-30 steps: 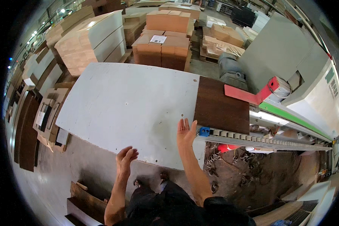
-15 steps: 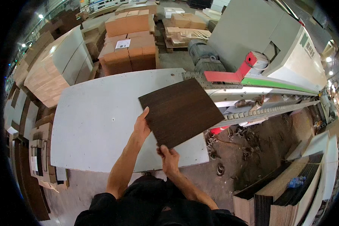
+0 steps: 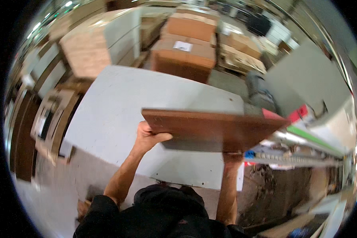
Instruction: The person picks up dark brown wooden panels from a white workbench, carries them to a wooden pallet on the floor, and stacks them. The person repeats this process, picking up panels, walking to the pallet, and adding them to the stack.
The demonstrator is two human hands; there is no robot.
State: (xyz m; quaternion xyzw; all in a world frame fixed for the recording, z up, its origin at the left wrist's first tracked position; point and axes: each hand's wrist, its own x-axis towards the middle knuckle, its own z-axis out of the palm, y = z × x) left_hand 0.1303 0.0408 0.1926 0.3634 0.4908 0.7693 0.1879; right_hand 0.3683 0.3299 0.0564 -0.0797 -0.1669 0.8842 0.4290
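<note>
Mid-frame, the left hand (image 3: 148,139) clamps the brown panel (image 3: 214,129) at its left edge; the right hand, hidden beneath, props it level above the table (image 3: 119,107).

The person wears a black top, its short sleeves ending near the elbows; both forearms are bare. The left hand (image 3: 148,137) wears no glove; no watch shows.

Large white table (image 3: 119,107), stacked brown cartons (image 3: 186,43) beyond, grey machine (image 3: 309,79) at right.
</note>
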